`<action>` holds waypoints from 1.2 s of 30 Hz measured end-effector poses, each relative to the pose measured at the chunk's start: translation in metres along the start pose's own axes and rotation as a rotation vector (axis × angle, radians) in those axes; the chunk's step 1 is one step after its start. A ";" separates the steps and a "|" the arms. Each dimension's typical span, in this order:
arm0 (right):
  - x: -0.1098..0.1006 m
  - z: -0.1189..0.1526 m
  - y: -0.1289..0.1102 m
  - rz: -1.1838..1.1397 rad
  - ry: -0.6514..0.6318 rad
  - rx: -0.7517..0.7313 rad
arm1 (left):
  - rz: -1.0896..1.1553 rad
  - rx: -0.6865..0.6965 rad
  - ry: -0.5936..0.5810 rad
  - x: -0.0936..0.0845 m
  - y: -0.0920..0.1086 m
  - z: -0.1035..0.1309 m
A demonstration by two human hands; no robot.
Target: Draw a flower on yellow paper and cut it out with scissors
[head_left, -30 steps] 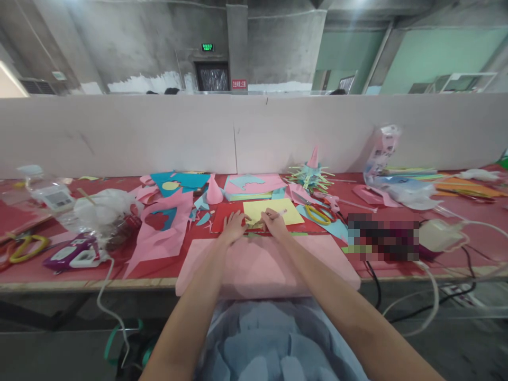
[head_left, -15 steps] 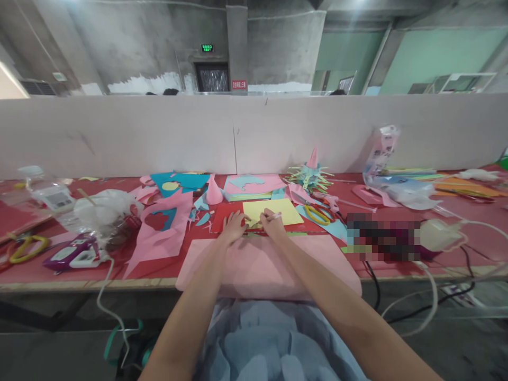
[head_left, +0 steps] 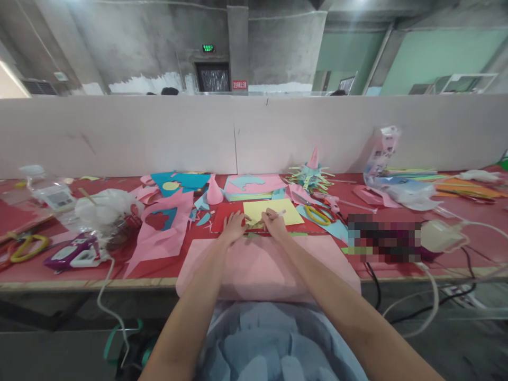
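Observation:
My right hand (head_left: 273,221) is closed around a slim pale pen (head_left: 281,213), held slanting over a yellow sheet (head_left: 291,211). My left hand (head_left: 234,226) lies with fingers spread on red paper (head_left: 222,216), its thumb reaching the yellow sheet's left side. Between the two hands sits a small olive-yellow piece (head_left: 254,225), partly hidden by the fingers. Under both forearms a large pink sheet (head_left: 273,264) covers the table's front edge.
Yellow-handled scissors (head_left: 319,215) and a spiky paper model with a pink cone (head_left: 313,157) are right of the sheets. Left are a pink paper cone (head_left: 215,191), cut pink paper (head_left: 174,233), a purple glue gun (head_left: 73,253) and a plastic bottle (head_left: 50,190). A white partition (head_left: 166,132) stands behind.
My right hand has shifted very slightly, and the pen's upper end now points a little farther right. My left hand stays in place.

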State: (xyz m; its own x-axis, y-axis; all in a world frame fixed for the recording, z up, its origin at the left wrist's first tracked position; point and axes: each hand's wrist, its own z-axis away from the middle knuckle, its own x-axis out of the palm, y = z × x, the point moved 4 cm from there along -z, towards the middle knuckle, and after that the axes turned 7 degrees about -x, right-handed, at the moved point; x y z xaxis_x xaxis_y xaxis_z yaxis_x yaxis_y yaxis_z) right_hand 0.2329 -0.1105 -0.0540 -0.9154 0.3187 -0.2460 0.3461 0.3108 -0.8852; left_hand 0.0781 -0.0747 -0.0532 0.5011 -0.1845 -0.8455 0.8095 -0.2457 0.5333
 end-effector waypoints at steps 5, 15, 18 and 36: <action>0.001 -0.001 0.000 0.128 0.017 -0.066 | 0.009 0.000 0.002 0.001 -0.002 -0.001; 0.000 0.001 -0.005 0.192 0.116 0.003 | 0.003 -0.005 -0.012 -0.001 0.001 0.002; -0.004 0.002 -0.004 0.008 0.178 0.042 | -0.005 -0.004 -0.008 -0.001 0.001 0.002; -0.006 -0.004 0.001 0.215 0.049 0.019 | -0.007 -0.006 0.000 -0.001 0.001 0.001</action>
State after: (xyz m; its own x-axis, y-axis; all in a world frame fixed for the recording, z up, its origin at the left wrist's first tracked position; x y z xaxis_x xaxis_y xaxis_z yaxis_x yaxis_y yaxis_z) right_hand 0.2396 -0.1088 -0.0514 -0.8094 0.4196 -0.4109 0.5283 0.2143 -0.8216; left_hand 0.0783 -0.0758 -0.0519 0.4956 -0.1824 -0.8492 0.8146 -0.2416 0.5273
